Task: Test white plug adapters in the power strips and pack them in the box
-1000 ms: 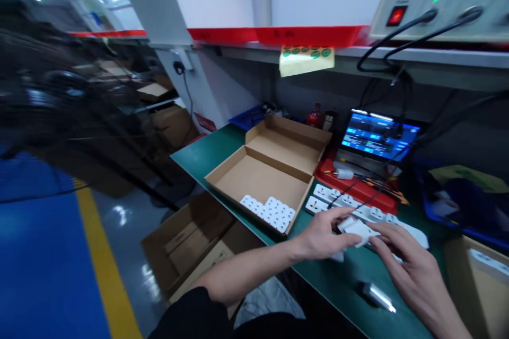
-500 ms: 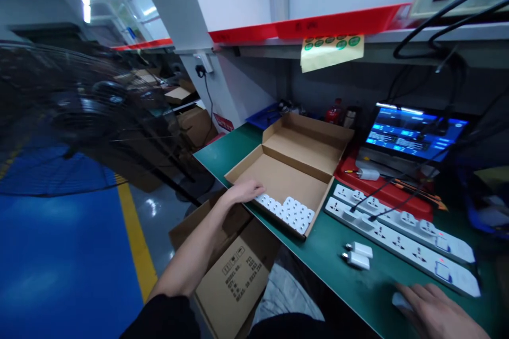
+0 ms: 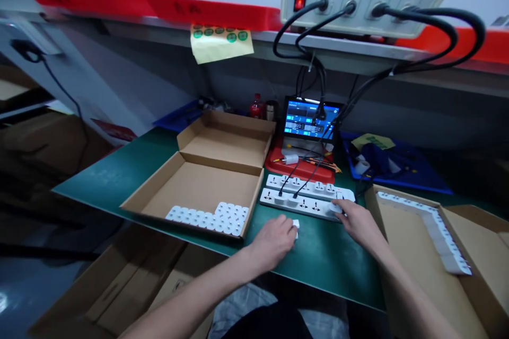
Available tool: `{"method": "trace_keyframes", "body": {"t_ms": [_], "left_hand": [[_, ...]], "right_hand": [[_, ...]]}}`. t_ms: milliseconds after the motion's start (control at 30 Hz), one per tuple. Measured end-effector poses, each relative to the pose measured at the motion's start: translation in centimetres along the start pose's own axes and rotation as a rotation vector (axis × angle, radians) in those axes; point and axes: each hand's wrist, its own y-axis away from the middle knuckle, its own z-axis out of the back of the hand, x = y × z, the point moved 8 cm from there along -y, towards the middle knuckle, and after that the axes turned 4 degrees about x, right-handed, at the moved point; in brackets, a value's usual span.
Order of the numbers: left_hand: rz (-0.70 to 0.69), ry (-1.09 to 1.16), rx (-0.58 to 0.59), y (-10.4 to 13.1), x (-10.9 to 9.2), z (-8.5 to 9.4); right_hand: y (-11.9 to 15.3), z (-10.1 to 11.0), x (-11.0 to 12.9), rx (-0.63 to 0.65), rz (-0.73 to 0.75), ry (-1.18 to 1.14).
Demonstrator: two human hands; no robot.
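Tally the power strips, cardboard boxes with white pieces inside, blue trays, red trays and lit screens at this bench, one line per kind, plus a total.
Power strips: 2
Cardboard boxes with white pieces inside: 2
Blue trays: 2
Red tray: 1
Lit screen: 1
Total: 8
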Motion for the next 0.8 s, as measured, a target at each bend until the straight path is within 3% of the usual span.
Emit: {"method": "trace_keyframes", "body": {"t_ms": [67,167,300,400,500,633,800], "left_hand": [[-0.039,-0.057,0.032,-0.6,-1.8,-0.9],[-0.062,-0.059,0.08,-0.3,-2.5,-1.3],[-0.043,0.151,0.054,-1.1,-1.9,0.4],[0.027,0.271,-0.032,-4.0,-0.7,2.6],[0.086,0.232,-0.014,-8.0,0.2,3.7],[0.119,0.111,0.074,-11.9,0.6,3.1],[0.074,0.036,0.143,-13.7,-0.1,1.6]], "right_hand": [[-0.3,-0.5,0.3,0.034,-0.005,0.035],[-0.5,-0.9,0.5,0.06,-0.01,0.047],[-0.6,-1.0,0.6,0.072,-0.022,0.035],[-0.5,-0.9,0.8,0.066,-0.028,0.025],[-0.5,-0.6,1.0,0.076,-0.037,0.025],[-0.4,-0.6,1.1,0.111,-0.053,0.026],[-0.5,-1.0,0.6,0.136,-0.065,0.019]]}}
